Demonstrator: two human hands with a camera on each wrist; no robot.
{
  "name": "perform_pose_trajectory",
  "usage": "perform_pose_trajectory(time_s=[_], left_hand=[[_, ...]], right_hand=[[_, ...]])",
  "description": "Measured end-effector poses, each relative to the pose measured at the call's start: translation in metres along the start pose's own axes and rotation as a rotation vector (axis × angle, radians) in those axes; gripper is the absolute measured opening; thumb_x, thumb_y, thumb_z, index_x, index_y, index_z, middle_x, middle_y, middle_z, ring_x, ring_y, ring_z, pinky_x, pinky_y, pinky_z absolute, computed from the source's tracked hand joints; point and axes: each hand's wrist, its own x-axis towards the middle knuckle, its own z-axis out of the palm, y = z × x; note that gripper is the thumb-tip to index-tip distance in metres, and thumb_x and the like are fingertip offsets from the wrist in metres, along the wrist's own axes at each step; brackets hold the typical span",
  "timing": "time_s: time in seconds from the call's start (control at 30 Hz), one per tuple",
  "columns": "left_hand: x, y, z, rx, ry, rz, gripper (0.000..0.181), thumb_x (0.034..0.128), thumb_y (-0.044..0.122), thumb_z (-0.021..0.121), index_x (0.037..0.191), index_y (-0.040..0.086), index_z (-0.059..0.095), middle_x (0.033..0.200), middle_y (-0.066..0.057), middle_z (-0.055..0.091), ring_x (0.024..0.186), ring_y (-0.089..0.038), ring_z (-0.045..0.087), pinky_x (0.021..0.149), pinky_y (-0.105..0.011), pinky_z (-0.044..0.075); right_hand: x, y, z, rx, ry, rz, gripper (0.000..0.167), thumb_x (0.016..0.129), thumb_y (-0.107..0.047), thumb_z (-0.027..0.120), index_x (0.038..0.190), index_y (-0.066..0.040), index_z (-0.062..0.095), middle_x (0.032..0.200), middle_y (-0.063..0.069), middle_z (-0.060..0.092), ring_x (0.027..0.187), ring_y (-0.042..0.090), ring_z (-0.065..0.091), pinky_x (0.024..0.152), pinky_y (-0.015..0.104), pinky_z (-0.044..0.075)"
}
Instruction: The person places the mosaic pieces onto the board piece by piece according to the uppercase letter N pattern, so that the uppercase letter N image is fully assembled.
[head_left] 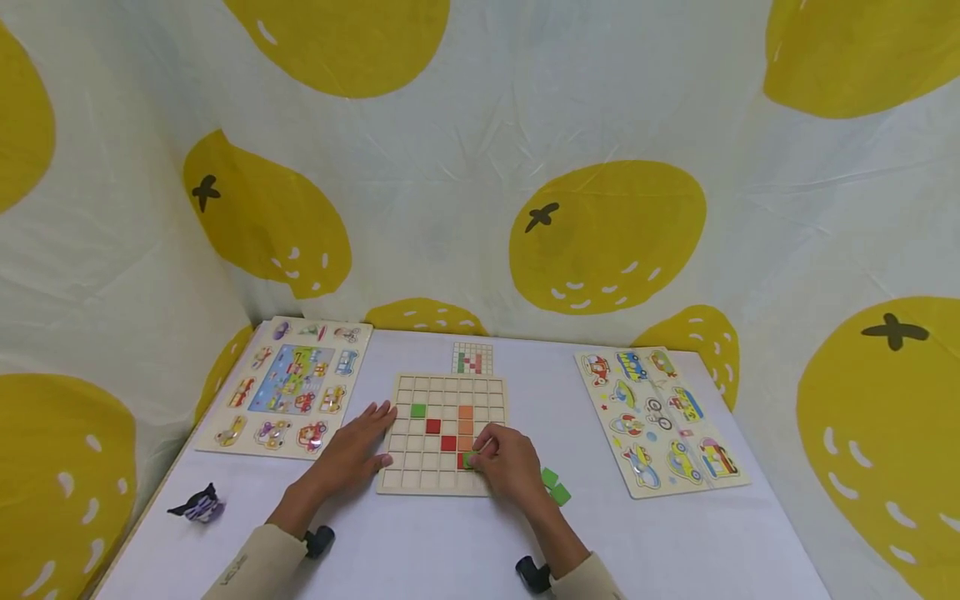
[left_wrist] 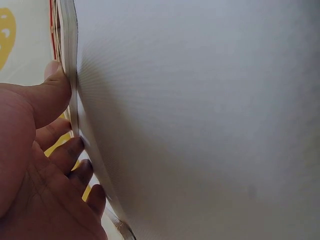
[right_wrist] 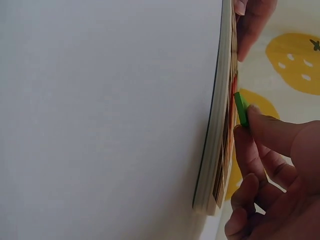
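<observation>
A wooden grid board (head_left: 408,479) lies flat in the middle of the table. Red, orange and green square tiles sit in some of its cells, among them a green tile (head_left: 418,411) at the upper left and a red tile (head_left: 433,427). My right hand (head_left: 512,462) pinches another green tile (right_wrist: 241,110) between thumb and fingers, over the lower right cells, tilted in the right wrist view. The left hand (head_left: 348,450) rests along the board's left edge with fingers extended. Its palm and fingertips (left_wrist: 75,147) show against that edge in the left wrist view.
Behind the board lies a small pattern card (head_left: 472,357). Loose green tiles (head_left: 559,494) lie right of the right hand. A vehicle puzzle (head_left: 291,379) stands at left, another puzzle board (head_left: 660,421) at right. A dark striped crumpled item (head_left: 199,505) lies at front left.
</observation>
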Motion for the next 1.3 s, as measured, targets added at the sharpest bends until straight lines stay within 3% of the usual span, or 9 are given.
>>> perform_pose_trajectory(time_s=[0.2,0.6,1.0,1.3], left_hand=[[-0.001,-0.001,0.000,-0.002,0.003,0.008,0.084,0.0966,0.024,0.079,0.166,0.005,0.035,0.175,-0.016,0.030,0.163,-0.043,0.024,0.129,-0.065,0.028],[-0.001,-0.002,0.001,-0.013,0.009,0.013,0.084,0.0965,0.024,0.079,0.166,0.006,0.035,0.175,-0.015,0.031,0.164,-0.042,0.023,0.129,-0.064,0.028],[0.001,-0.006,0.003,-0.016,0.011,0.034,0.084,0.0965,0.025,0.079,0.165,0.006,0.036,0.174,-0.015,0.030,0.163,-0.042,0.024,0.129,-0.065,0.027],[0.001,-0.008,0.003,-0.008,0.020,0.045,0.083,0.0961,0.024,0.079,0.165,0.005,0.037,0.174,-0.016,0.032,0.162,-0.043,0.026,0.128,-0.065,0.029]], right_hand=[[0.006,-0.006,0.009,-0.073,0.013,-0.029,0.021,0.085,-0.018,0.090,0.084,-0.019,0.069,0.065,-0.007,0.056,0.067,0.010,0.052,0.060,0.024,0.036],[0.022,-0.019,0.021,-0.080,-0.020,-0.006,0.018,0.088,-0.021,0.088,0.089,-0.019,0.070,0.066,-0.006,0.059,0.071,0.012,0.055,0.063,0.027,0.040],[0.043,-0.030,0.039,-0.125,0.009,-0.026,0.018,0.088,-0.023,0.088,0.088,-0.020,0.070,0.068,-0.006,0.058,0.073,0.013,0.052,0.067,0.029,0.037],[0.055,-0.037,0.048,-0.145,0.014,-0.089,0.016,0.089,-0.022,0.086,0.089,-0.019,0.071,0.071,-0.007,0.062,0.072,0.012,0.054,0.069,0.030,0.041]])
